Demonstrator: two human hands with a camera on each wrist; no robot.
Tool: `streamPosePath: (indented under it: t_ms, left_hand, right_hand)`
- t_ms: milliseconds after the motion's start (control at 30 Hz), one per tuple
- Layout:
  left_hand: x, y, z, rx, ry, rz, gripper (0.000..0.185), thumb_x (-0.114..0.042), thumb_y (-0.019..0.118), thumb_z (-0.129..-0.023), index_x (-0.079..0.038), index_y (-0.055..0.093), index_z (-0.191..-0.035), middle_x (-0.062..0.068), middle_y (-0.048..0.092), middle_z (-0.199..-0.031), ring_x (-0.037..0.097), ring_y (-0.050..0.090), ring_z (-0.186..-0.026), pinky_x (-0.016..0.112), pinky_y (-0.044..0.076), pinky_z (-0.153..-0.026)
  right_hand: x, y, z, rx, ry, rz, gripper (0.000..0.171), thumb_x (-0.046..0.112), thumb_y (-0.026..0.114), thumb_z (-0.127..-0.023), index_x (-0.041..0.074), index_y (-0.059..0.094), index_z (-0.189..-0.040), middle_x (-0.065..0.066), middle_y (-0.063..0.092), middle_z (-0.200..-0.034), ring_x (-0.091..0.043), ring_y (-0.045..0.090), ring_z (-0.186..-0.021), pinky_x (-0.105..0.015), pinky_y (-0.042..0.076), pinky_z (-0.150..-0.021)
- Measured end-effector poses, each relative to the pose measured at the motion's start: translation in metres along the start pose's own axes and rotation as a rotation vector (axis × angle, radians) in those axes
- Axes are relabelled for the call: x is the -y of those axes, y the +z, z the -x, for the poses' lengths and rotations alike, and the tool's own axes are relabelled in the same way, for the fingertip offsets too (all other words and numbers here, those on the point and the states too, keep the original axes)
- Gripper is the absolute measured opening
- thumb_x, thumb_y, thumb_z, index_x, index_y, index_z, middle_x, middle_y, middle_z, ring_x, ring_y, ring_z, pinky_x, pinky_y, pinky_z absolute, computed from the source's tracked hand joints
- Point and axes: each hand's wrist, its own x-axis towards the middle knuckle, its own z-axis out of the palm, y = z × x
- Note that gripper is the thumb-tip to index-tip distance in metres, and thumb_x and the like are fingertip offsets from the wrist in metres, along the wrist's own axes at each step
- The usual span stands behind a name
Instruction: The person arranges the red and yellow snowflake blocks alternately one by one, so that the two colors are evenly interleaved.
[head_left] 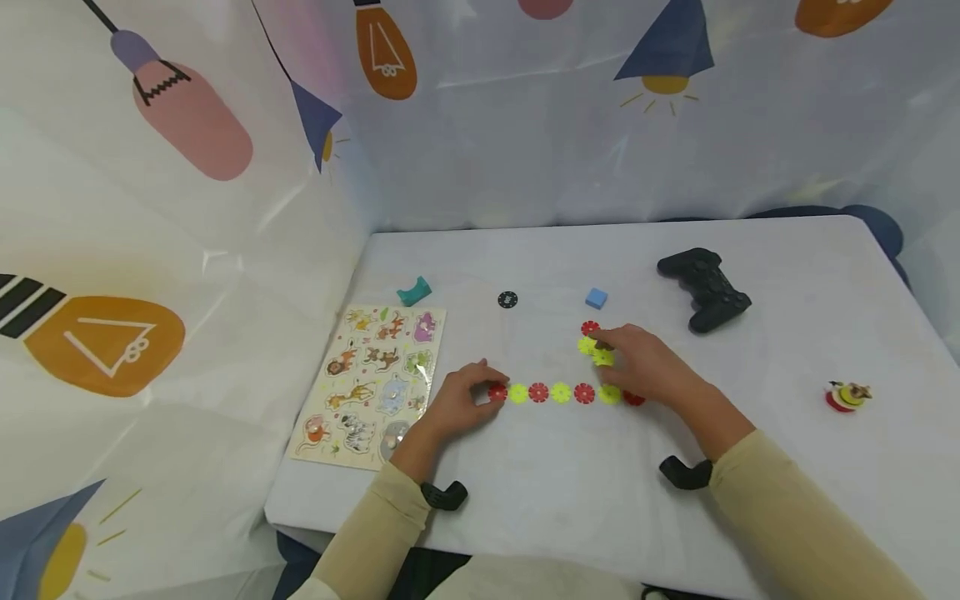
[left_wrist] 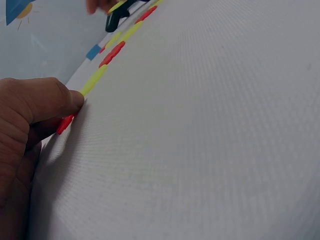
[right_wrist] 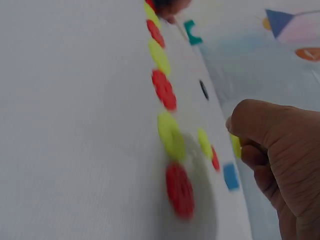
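Between the near and far edges of the worktop (head_left: pixel 570 483), the left hand (head_left: pixel 467 397) pinches the red disc (head_left: pixel 497 392) ending the row (head_left: pixel 561 392); the right hand (head_left: pixel 647 364) pinches a raised yellow disc (head_left: pixel 602 357). Both discs should be light, stiff (perhaps slick), best held by the rim

No text, number or brand is showing legibly in any view. The black disc (head_left: pixel 507 299) is bearing pale marks on its face, too small for reading in the head view, and is appearing nearly edge-on to the right wrist camera. The curtain's (head_left: pixel 480 167) prints are forming pictures, not letters.
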Motion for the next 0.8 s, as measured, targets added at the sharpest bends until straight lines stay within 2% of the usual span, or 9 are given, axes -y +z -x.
streamPosePath:
  t_ms: [167, 300, 400, 633, 800]
  left_hand:
    - [-0.001, 0.0, 0.0, 0.016, -0.022, 0.002, 0.034, -0.01, 0.079, -0.082, -0.016, 0.071, -0.114, -0.006, 0.069, -0.11, 0.022, 0.054, -0.127, 0.036, 0.031, -0.116]
    - [-0.002, -0.002, 0.002, 0.008, -0.055, -0.01, 0.035, -0.01, 0.08, -0.081, -0.017, 0.071, -0.114, -0.007, 0.068, -0.11, 0.025, 0.051, -0.13, 0.037, 0.032, -0.115]
    - [-0.003, -0.004, 0.003, -0.005, -0.062, -0.007, 0.036, -0.008, 0.08, -0.08, -0.017, 0.071, -0.114, -0.007, 0.068, -0.11, 0.026, 0.051, -0.13, 0.037, 0.032, -0.115]
    - [-0.004, -0.003, 0.003, 0.016, -0.068, 0.013, 0.036, -0.01, 0.08, -0.082, -0.017, 0.07, -0.115, -0.006, 0.068, -0.112, 0.027, 0.05, -0.131, 0.037, 0.031, -0.115]
    - [-0.004, -0.003, 0.002, 0.013, -0.066, 0.028, 0.035, -0.008, 0.08, -0.081, -0.016, 0.071, -0.114, -0.006, 0.068, -0.111, 0.025, 0.051, -0.13, 0.035, 0.031, -0.115]
  right_hand:
    - [-0.03, -0.012, 0.045, -0.058, 0.031, 0.035, 0.06, 0.018, 0.077, -0.083, 0.006, 0.054, -0.137, -0.011, 0.064, -0.118, -0.032, 0.054, -0.113, -0.057, 0.049, -0.096]
    - [-0.048, -0.008, 0.066, -0.075, -0.01, 0.058, 0.056, 0.014, 0.077, -0.083, 0.002, 0.057, -0.134, -0.012, 0.065, -0.117, -0.033, 0.056, -0.111, -0.056, 0.048, -0.096]
    - [-0.054, -0.001, 0.072, -0.097, -0.043, 0.058, 0.054, 0.013, 0.077, -0.083, 0.003, 0.06, -0.132, -0.011, 0.065, -0.118, -0.032, 0.057, -0.111, -0.054, 0.05, -0.095]
    - [-0.055, 0.007, 0.082, -0.196, -0.13, 0.079, 0.05, 0.012, 0.081, -0.079, 0.005, 0.065, -0.126, -0.007, 0.068, -0.115, -0.027, 0.061, -0.107, -0.05, 0.053, -0.09]
    - [-0.055, 0.008, 0.083, -0.196, -0.121, 0.083, 0.053, 0.015, 0.082, -0.079, 0.006, 0.064, -0.128, -0.006, 0.067, -0.116, -0.026, 0.061, -0.107, -0.049, 0.052, -0.091]
